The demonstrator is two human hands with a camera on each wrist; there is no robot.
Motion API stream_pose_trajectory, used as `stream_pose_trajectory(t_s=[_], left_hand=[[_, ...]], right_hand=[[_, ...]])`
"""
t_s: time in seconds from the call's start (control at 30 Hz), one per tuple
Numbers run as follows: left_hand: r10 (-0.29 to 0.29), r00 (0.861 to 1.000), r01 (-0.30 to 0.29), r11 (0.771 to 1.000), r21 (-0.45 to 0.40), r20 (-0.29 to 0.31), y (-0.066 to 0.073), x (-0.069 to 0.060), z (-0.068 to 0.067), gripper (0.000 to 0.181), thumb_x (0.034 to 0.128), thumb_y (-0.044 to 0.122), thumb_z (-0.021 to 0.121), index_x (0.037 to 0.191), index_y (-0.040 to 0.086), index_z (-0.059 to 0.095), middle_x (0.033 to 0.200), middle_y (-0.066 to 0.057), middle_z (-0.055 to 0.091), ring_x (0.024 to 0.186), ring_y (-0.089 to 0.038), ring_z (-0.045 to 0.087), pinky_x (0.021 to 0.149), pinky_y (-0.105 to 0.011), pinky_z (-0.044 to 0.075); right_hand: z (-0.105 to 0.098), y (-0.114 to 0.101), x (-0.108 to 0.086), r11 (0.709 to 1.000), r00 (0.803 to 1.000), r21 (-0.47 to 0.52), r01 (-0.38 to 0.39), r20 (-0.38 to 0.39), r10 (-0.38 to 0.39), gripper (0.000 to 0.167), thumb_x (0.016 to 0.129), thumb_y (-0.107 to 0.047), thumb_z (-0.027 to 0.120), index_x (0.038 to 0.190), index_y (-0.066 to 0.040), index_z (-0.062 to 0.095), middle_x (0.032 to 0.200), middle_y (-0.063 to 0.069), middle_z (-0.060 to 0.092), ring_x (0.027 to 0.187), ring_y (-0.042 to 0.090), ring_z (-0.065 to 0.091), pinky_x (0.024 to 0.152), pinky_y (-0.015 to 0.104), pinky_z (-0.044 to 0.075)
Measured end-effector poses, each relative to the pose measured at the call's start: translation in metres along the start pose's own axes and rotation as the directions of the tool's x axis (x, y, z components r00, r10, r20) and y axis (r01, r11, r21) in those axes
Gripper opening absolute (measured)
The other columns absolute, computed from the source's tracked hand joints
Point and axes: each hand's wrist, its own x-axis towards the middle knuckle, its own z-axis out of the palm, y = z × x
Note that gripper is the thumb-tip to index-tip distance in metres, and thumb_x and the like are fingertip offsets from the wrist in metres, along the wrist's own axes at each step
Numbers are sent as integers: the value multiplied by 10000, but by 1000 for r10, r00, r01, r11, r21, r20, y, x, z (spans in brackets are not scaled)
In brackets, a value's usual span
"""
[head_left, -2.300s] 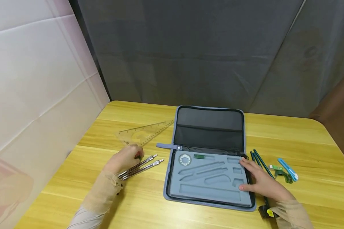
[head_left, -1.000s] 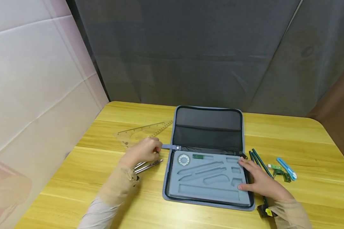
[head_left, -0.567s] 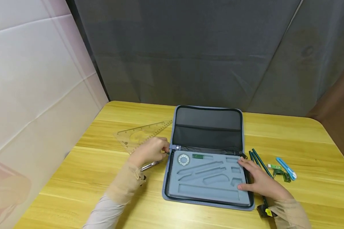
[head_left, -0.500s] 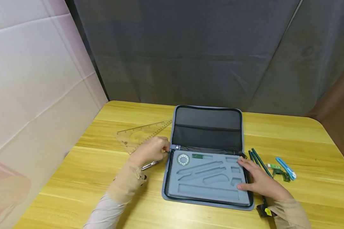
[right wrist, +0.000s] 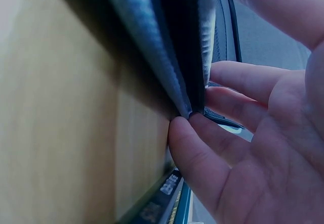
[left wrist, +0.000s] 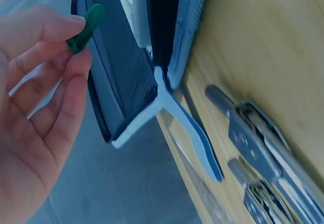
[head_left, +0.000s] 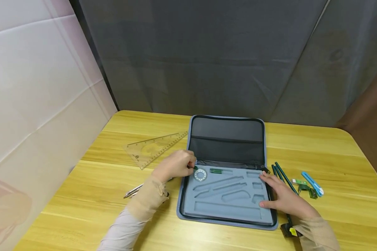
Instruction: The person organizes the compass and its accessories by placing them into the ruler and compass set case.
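**Green plastic piece (left wrist: 93, 19) near the foam tray's (head_left: 226, 207) white ring (head_left: 204, 175)**

At centre, the left hand (head_left: 176, 164) pinches it; its sleeve (head_left: 146, 200) hides part of the compasses (head_left: 133, 191), lower left. The right hand (head_left: 285, 196), fingers spread, touches the zip case (head_left: 227, 130). The left hand has moved right, uncovering the set square (head_left: 155, 149).

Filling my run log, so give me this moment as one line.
Left hand: pinches green piece | Right hand: touches blue-gray tray | Case: open

A dark grey backdrop (head_left: 201, 59) and white sheeting (head_left: 41, 76) border the yellow wood-grain table (head_left: 308, 146).
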Motion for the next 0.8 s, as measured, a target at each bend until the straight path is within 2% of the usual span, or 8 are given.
stream_pose_trajectory(t_s=[0.27, 0.5, 0.8], left_hand=[[65, 998, -65, 998, -23, -8, 6, 12, 7, 141, 692, 28, 647, 629, 133, 577, 662, 57, 501, 593, -68, 448, 552, -177, 390], [70, 997, -70, 998, -8, -14, 13, 24, 14, 130, 709, 27, 659, 663, 136, 604, 689, 51, 520, 601, -70, 456, 554, -183, 392], [106, 994, -105, 993, -52, 14, 21, 34, 19, 211, 757, -10, 658, 625, 137, 586, 682, 38, 516, 581, -65, 426, 541, -166, 357]], right_hand=[[0, -1, 0, 1000, 1000, -5, 10, 0, -10, 845, 746, -391, 709, 1352, 70, 343, 1411, 295, 224, 1241, 522, 215, 884, 640, 312], [-1, -2, 0, 1000, 1000, -4, 10, -2, -10, 840, 745, -378, 714, 1348, 76, 345, 1409, 293, 227, 1241, 517, 220, 887, 628, 322], [-2, -3, -1, 1000, 1000, 8, 13, 0, -13, 830, 746, -349, 721, 1352, 70, 341, 1414, 290, 219, 1243, 518, 210, 884, 627, 322]])
